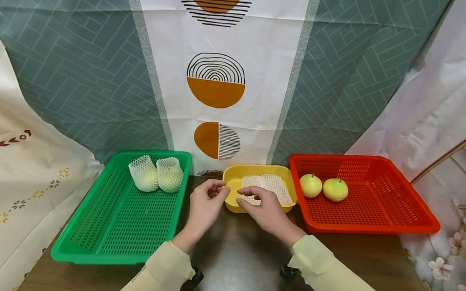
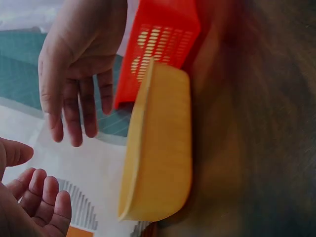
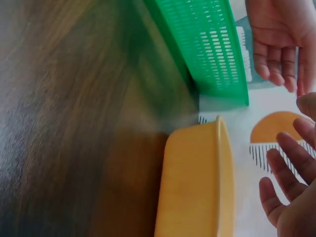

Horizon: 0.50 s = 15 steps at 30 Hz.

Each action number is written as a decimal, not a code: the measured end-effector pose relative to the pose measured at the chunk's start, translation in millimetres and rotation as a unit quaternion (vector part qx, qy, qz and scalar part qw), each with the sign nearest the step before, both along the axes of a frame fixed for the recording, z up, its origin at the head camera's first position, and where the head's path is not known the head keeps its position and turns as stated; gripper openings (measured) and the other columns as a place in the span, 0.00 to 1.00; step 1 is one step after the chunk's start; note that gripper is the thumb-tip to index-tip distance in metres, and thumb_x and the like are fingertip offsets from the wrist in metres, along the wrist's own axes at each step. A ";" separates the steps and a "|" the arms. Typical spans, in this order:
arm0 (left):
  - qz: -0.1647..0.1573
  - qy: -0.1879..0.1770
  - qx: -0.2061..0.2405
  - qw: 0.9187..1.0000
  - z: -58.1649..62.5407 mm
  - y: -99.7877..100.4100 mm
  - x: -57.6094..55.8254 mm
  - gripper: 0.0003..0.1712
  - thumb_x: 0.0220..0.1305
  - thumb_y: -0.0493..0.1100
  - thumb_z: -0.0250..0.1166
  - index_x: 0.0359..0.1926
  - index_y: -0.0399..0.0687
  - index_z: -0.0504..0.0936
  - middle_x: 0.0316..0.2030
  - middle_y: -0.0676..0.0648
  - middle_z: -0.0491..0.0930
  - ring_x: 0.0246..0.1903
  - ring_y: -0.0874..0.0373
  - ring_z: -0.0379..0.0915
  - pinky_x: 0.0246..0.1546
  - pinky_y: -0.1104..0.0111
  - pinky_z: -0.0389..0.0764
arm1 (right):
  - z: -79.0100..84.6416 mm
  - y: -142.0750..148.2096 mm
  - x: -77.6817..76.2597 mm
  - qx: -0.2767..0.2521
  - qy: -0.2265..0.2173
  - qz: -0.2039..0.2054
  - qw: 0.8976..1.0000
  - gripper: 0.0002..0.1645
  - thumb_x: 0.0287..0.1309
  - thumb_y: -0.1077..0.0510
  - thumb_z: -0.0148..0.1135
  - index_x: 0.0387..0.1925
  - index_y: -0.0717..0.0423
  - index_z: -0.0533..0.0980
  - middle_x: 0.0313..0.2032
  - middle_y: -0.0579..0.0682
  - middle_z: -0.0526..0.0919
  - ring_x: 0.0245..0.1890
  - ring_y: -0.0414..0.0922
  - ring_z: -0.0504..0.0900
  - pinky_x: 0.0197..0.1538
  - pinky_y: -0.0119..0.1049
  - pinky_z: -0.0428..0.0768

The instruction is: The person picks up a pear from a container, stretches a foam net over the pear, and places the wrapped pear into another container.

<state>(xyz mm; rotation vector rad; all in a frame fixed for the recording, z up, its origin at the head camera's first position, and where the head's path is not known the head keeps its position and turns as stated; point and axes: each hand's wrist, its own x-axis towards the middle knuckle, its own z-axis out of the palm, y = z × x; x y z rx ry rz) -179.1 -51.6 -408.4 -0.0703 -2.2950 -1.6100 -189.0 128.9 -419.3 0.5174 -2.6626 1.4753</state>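
Both hands hover near the front rim of a small yellow basin (image 1: 234, 204), with nothing between their fingers. The left hand (image 1: 205, 206) is at the basin's left end, fingers loosely bent. Over its front right part is the right hand (image 1: 266, 212), fingers spread and slightly curved. White foam net sleeves (image 1: 277, 185) lie flat in the basin, partly hidden behind the right hand. The left wrist view shows the left hand (image 2: 34, 202) beside the basin's side wall (image 2: 163, 148). In the right wrist view the right hand (image 3: 296, 182) has its fingers apart.
To the left stands a green basket (image 1: 140, 225) holding two pale fruits in foam nets (image 1: 144, 173). A red basket (image 1: 359, 210) on the right holds two bare yellow-green fruits (image 1: 335, 190). A patterned cloth (image 1: 257, 97) hangs behind the wooden table (image 1: 240, 265).
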 end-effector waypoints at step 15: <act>-0.077 0.007 0.019 0.997 -5.6 60.6 -13.2 0.10 0.58 0.49 0.66 0.40 0.53 0.84 0.28 0.52 0.81 0.28 0.62 0.74 0.32 0.73 0.78 | 39.4 71.1 -31.1 -0.025 0.062 -0.090 0.994 0.21 0.54 0.40 0.62 0.47 0.41 0.78 0.47 0.44 0.82 0.50 0.43 0.77 0.55 0.48 0.74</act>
